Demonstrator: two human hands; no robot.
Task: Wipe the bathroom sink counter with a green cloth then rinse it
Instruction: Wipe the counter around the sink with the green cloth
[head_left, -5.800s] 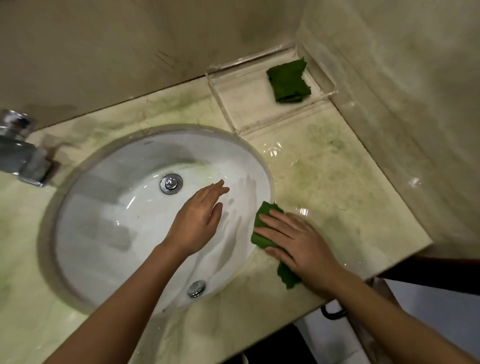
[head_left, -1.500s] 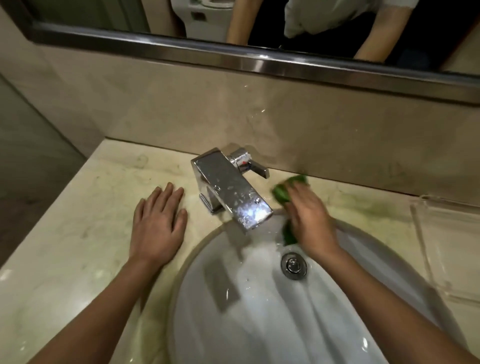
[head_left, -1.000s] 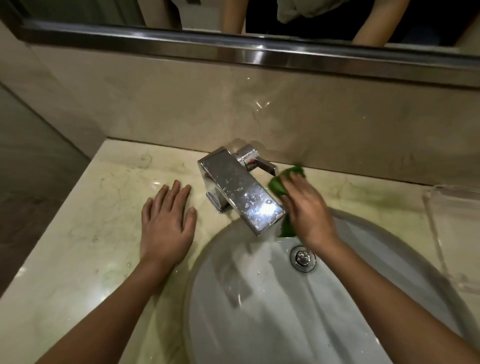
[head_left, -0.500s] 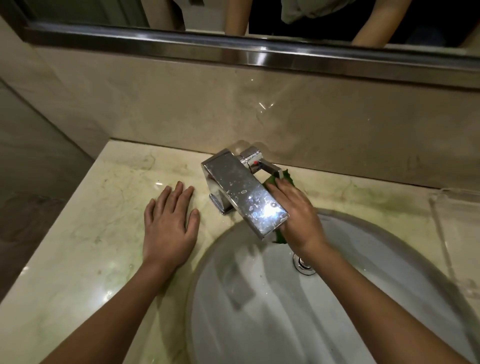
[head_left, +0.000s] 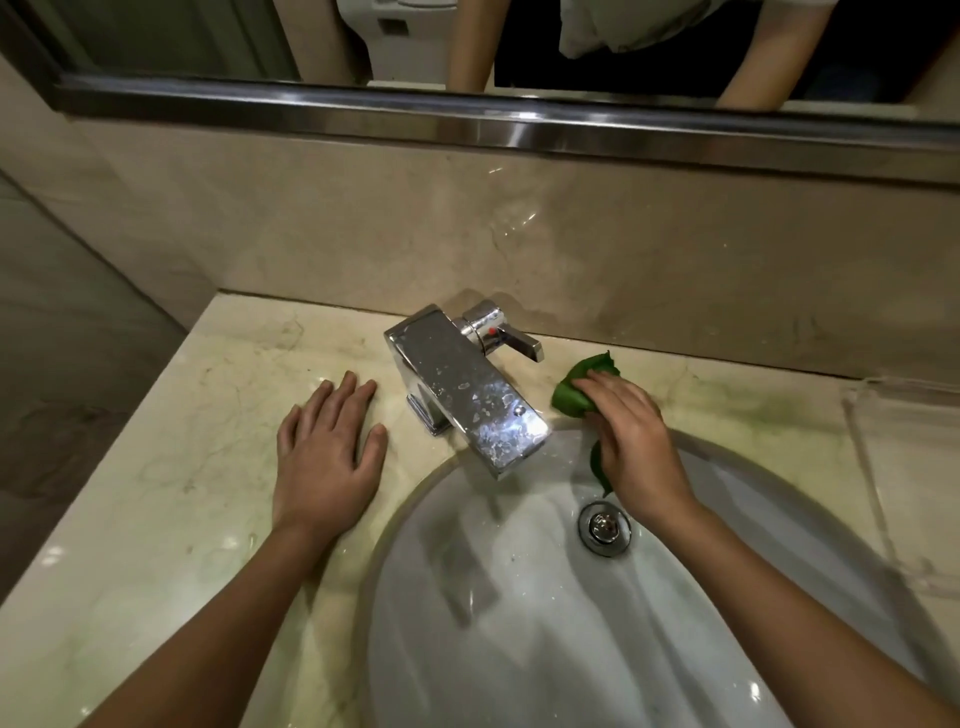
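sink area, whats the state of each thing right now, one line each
green cloth: bunched, pressed on the counter under the right hand, right of the faucet
right hand: palm down on the cloth, fingers curled over it
left hand: flat on the counter, fingers spread, holding nothing
faucet: no water running, top spotted
counter: greenish stains behind the basin at right
sink drain: open or shut, cannot tell

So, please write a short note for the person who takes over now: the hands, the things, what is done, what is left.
Left hand: flat on the counter, fingers spread, holding nothing.
Right hand: pressing the green cloth on the counter strip right of the faucet, behind the sink.
Done: cannot tell how much is wiped.
Left: greenish stains further right; then rinse the cloth. No water runs.
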